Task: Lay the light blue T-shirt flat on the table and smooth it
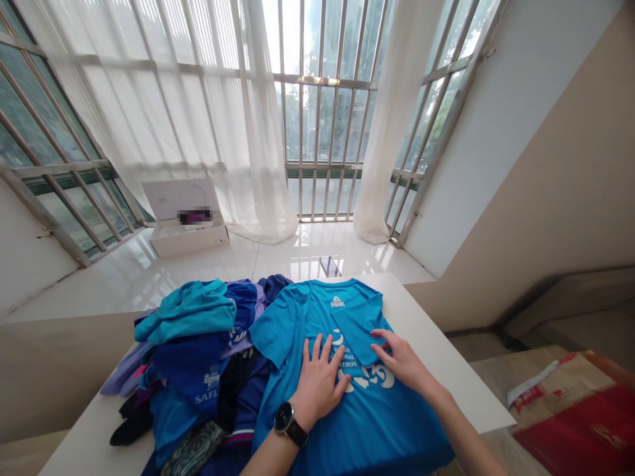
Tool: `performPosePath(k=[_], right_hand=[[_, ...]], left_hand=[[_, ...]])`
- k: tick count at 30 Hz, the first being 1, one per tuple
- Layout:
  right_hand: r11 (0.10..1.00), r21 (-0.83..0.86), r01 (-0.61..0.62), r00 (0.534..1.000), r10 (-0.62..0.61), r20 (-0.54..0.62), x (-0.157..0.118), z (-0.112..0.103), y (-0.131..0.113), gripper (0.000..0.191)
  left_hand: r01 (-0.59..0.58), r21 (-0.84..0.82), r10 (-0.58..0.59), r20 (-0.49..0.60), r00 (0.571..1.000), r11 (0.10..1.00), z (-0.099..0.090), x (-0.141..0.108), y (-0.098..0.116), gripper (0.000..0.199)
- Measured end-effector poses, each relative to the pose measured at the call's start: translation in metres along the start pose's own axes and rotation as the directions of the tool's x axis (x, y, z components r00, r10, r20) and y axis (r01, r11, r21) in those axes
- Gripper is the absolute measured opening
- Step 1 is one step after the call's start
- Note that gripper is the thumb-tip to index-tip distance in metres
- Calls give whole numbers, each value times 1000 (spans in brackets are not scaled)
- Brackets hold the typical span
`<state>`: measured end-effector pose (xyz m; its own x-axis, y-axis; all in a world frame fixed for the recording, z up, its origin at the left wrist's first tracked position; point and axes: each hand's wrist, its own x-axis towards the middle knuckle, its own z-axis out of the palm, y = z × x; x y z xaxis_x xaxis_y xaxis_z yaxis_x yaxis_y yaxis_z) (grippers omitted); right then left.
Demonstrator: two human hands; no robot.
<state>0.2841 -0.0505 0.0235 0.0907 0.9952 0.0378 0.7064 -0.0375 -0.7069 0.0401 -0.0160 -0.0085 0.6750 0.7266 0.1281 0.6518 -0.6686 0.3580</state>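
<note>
Head view: blue T-shirt on table, beside clothes pile. Left hand spread flat on it; right hand, fingers parted, at folded-over sleeve. Risk: sleeve may spring back if left unpressed.

The PEAK T-shirt is bright blue with white lettering and graphics. Left of the T-shirt are a turquoise garment, a royal-blue garment with pale print, and a dark paisley cloth. Under the T-shirt, the table is white; right of the T-shirt, the bag is red and tan.
</note>
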Motion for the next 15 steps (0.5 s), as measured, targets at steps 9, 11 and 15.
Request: performPosePath(k=[9,11,15], right_hand=[[995,-95,10,1000,-11,-8,-31,-3,19,31],[983,-182,-7,1000,7,0,-23,-6,11,30],[959,-284,-21,999,7,-49,31,-19,-6,32]], left_hand=[[14,18,-14,14,1000,1000,2,-1,2,60],[7,14,-7,34,999,1000,-1,-1,3,61],[-15,-13,16,98,995,1000,-14,7,2,64]])
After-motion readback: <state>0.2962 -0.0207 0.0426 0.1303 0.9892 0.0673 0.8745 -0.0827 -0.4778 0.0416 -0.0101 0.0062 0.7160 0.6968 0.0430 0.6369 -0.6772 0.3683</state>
